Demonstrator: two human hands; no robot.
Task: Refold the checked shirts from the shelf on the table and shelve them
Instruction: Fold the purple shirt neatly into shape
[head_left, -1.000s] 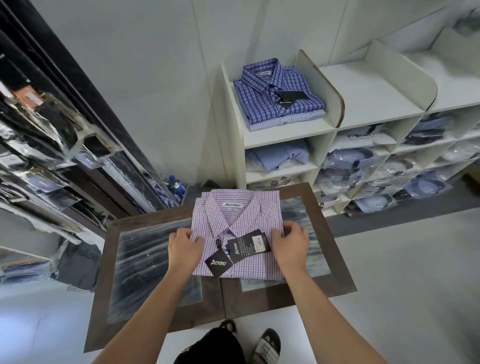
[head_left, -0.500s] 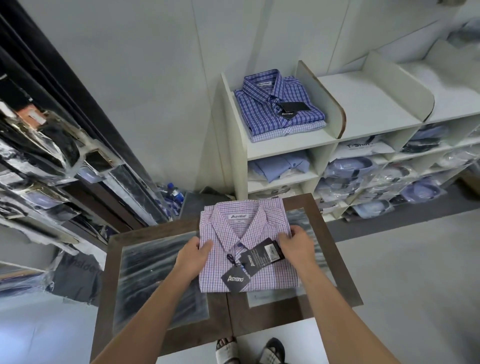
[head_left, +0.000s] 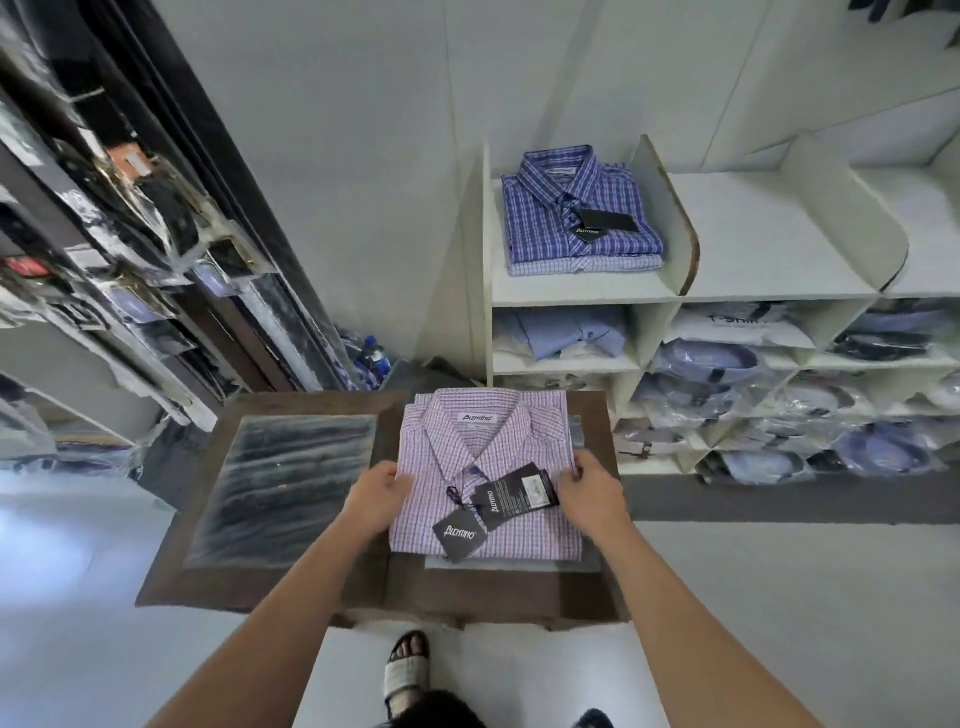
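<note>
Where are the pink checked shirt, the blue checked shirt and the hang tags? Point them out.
pink checked shirt (head_left: 498, 447): head view, on its chest.
blue checked shirt (head_left: 540, 218): head view, on its front panel.
hang tags (head_left: 511, 496): head view, on the upper black tag.
</note>
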